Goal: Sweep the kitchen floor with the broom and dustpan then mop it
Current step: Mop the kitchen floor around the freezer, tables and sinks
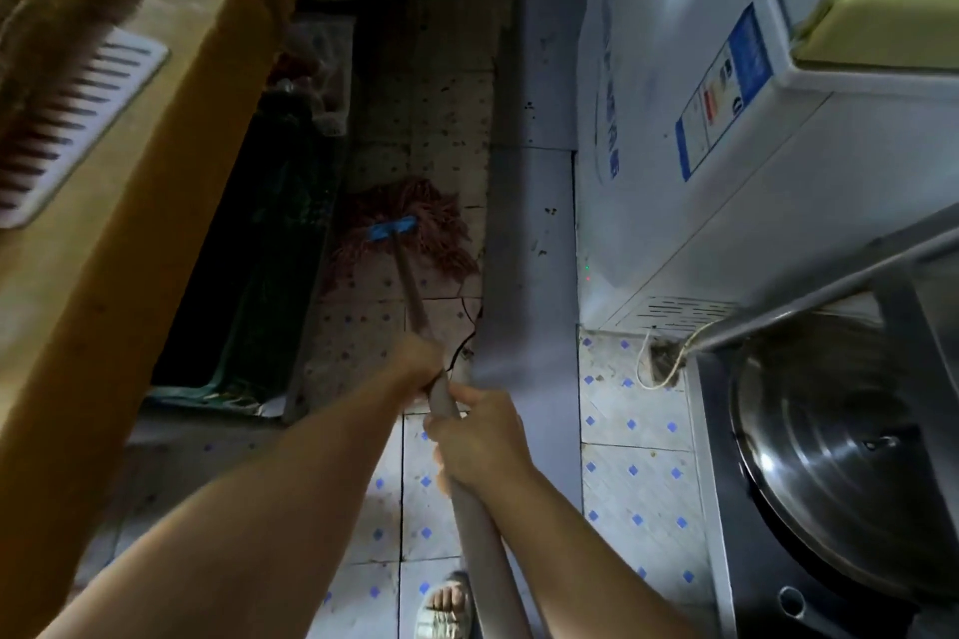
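Observation:
A mop with a reddish-brown string head (410, 228) and a blue clamp lies on the tiled floor (633, 472) ahead of me, in the narrow aisle. Its long grey handle (480, 550) runs back toward me. My left hand (415, 361) grips the handle further down the shaft. My right hand (475, 436) grips it just behind, closer to my body. The floor has white tiles with small blue diamonds. No broom or dustpan shows on the floor.
A yellow wooden table edge (155, 161) with a white comb (67, 125) overhangs on the left, a dark crate beneath it. A white chest freezer (726, 145) stands right. A steel wok lid (830, 457) sits on a stove at right. My sandalled foot (449, 605) is below.

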A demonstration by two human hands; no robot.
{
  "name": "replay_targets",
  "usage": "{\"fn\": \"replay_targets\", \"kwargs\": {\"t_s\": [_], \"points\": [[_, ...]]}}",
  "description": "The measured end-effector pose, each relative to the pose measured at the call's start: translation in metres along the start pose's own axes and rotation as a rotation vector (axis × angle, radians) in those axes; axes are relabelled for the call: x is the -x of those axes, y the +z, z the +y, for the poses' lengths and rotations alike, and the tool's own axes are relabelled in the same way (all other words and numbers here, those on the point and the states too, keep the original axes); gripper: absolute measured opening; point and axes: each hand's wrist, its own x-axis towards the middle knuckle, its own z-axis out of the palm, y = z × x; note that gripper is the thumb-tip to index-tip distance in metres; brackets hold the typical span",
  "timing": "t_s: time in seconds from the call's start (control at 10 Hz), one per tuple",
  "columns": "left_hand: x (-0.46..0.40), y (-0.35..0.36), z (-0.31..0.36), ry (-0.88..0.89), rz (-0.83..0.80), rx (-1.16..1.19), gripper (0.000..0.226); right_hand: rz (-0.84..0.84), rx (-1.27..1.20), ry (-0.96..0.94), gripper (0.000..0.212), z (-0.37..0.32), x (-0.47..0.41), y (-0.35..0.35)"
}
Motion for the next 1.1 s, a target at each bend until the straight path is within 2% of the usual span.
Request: {"fn": "replay_targets", "kwargs": {"t_s": [0.2, 0.4, 0.5, 0.6, 0.7, 0.8, 0.9, 1.0, 1.1], "points": [[0.035, 0.012, -0.032, -0.018, -0.015, -0.082, 0.042, -0.031, 0.061, 0.043, 0.039, 0.016, 0.048, -0.017], [0.105, 0.025, -0.045, -0.048, -0.082, -0.119, 0.035, -0.053, 0.050, 0.127, 0.041, 0.038, 0.103, -0.033], [0.137, 0.040, -0.062, -0.077, -0.063, -0.106, 0.021, -0.060, 0.081, 0.148, 0.034, 0.056, 0.135, -0.043], [0.171, 0.052, -0.075, -0.079, -0.091, -0.101, 0.010, -0.045, 0.066, 0.154, 0.013, 0.071, 0.167, -0.052], [0.196, 0.054, -0.077, -0.065, -0.111, -0.100, 0.010, -0.022, 0.030, 0.150, 0.017, 0.077, 0.189, -0.057], [0.217, 0.053, -0.071, -0.050, -0.113, -0.045, 0.013, -0.007, 0.055, 0.107, 0.016, 0.076, 0.209, -0.065], [0.237, 0.049, -0.060, -0.009, -0.092, -0.009, 0.007, 0.022, 0.055, 0.048, 0.017, 0.075, 0.226, -0.072], [0.246, 0.042, -0.044, 0.050, -0.097, -0.014, 0.015, 0.046, 0.045, -0.024, 0.026, 0.068, 0.238, -0.078], [0.251, 0.032, -0.028, 0.086, -0.021, -0.026, 0.010, 0.052, 0.028, -0.078, 0.034, 0.055, 0.244, -0.081]]}}
